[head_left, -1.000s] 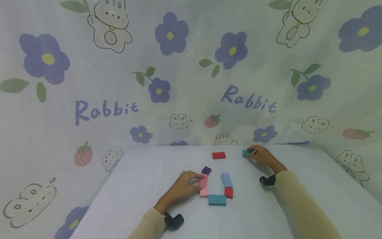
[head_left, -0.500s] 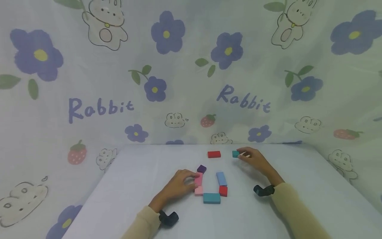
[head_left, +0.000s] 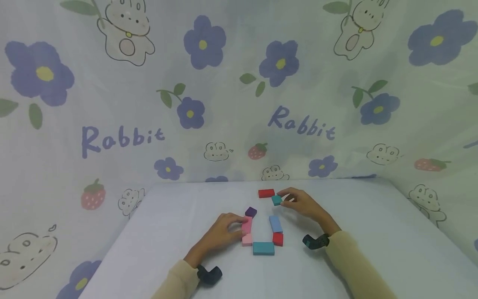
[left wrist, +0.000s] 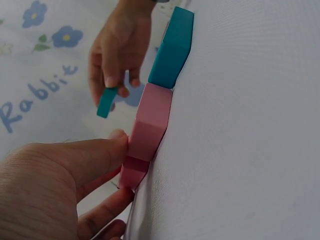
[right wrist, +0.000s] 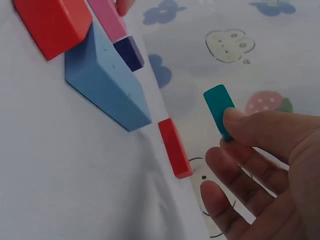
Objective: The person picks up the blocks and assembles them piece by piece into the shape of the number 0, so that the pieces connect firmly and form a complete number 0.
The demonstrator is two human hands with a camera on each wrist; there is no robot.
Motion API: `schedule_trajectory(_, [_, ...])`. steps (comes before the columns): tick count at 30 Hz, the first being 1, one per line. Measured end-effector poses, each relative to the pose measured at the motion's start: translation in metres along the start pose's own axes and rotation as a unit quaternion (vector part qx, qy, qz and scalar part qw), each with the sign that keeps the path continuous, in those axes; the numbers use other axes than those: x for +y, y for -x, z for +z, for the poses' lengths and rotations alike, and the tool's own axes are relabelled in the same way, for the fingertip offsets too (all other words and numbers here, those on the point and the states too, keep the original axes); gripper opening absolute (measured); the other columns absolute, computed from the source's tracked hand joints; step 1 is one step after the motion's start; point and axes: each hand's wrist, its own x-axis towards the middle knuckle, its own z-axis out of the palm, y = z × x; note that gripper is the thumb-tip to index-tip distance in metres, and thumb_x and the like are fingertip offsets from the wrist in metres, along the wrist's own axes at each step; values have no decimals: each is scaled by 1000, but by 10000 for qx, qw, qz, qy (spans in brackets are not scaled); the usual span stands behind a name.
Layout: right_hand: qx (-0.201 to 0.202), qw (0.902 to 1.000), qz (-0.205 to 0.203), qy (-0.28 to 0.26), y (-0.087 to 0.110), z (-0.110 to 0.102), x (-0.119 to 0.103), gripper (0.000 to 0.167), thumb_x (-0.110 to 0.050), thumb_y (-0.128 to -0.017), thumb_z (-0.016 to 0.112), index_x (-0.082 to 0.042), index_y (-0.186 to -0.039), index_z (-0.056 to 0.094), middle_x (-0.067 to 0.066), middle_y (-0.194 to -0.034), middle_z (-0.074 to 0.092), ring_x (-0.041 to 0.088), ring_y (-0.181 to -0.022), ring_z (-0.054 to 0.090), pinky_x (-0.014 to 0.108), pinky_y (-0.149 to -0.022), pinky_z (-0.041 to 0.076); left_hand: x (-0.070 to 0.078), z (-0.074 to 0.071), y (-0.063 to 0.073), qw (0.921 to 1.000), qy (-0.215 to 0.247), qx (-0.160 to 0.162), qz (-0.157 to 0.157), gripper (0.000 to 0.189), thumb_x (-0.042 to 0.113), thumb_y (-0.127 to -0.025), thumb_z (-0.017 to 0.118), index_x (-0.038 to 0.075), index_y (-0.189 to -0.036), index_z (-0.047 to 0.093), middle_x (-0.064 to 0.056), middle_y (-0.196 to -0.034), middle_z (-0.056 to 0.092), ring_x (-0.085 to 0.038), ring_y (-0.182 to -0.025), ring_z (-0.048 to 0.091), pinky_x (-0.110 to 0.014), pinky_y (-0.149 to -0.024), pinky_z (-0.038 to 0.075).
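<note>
My right hand [head_left: 301, 204] pinches a small teal block [head_left: 276, 200] between thumb and forefinger, raised above the table in the right wrist view. My left hand [head_left: 220, 232] holds the long pink block [head_left: 247, 224] by its sides, thumb at the near end. Touching that block's near end is a pale pink block [left wrist: 151, 112], and a dark purple block [head_left: 251, 212] sits at its far end. Opposite stand a light blue block [right wrist: 105, 80] and a short red block [head_left: 278, 239]. A larger teal block [head_left: 263, 248] lies across the near side of this U-shaped outline.
A long red block [head_left: 266, 193] lies apart toward the back of the white table [head_left: 179, 216]. Behind the table hangs a sheet [head_left: 224, 95] printed with flowers and rabbits. Each wrist wears a black camera mount [head_left: 210, 275].
My right hand has picked up the small teal block from the back right and carried it left, near the long red block. My left hand stays on the pink block. The head view has shifted slightly.
</note>
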Motion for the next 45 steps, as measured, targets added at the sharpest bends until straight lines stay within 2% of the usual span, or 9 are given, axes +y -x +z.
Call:
schedule_trajectory(9, [-331, 9994, -23, -19, -6, 19, 11, 32, -23, -94, 70, -20, -126, 67, 0, -123, 67, 19, -108, 62, 42, -94, 54, 2, -1, 1, 9999, -28, -10, -119, 42, 42, -92, 68, 29, -132, 64, 5, -132, 61, -26, -135, 43, -60, -109, 40])
schedule_trajectory(15, [-294, 9990, -41, 328, -5, 28, 14, 33, -21, -93, 71, -22, -126, 67, -4, -120, 68, 17, -108, 62, 41, -97, 54, 1, 0, 0, 9999, -91, -4, -119, 43, 43, -92, 68, 30, -133, 63, 6, -133, 62, -25, -135, 44, -60, -108, 41])
schedule_trajectory(29, [-349, 9977, -18, 574, -3, 32, 14, 33, -23, -95, 67, -21, -129, 67, -5, -118, 67, 16, -110, 61, 44, -100, 53, 2, 0, 1, 9999, -107, 4, -83, 43, 43, -92, 68, 29, -132, 64, 6, -133, 61, -24, -135, 44, -58, -109, 41])
schedule_trajectory(45, [-287, 9987, 79, 408, -3, 34, 17, 29, -24, -96, 67, -25, -124, 69, -7, -117, 67, 17, -113, 60, 46, -102, 51, 4, 0, 0, 9999, -58, -21, -158, 43, 45, -92, 68, 31, -132, 64, 7, -133, 61, -25, -136, 43, -60, -109, 40])
